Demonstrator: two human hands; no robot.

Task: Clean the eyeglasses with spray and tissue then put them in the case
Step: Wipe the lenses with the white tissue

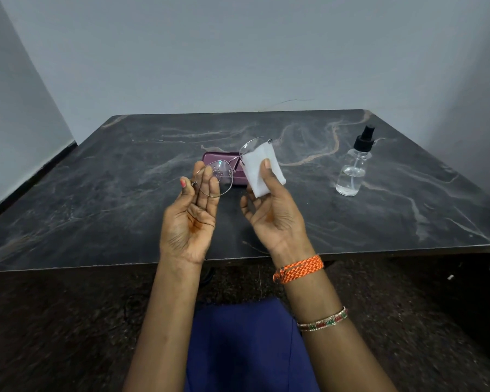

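I hold thin metal-framed eyeglasses (224, 176) above the middle of the table. My left hand (194, 213) grips the left lens rim between fingers and thumb; droplets speckle that lens. My right hand (272, 213) pinches a folded white tissue (256, 172) over the right lens, thumb on the front. A purple glasses case (218, 159) lies shut on the table behind the glasses, partly hidden by them and the tissue. A clear spray bottle (352, 174) with a black pump stands upright to the right.
The dark marbled table (96, 207) backs onto a pale wall. Its near edge runs just under my wrists. My blue-clad lap shows below, over a dark speckled floor. Orange thread and a bangle circle my right wrist.
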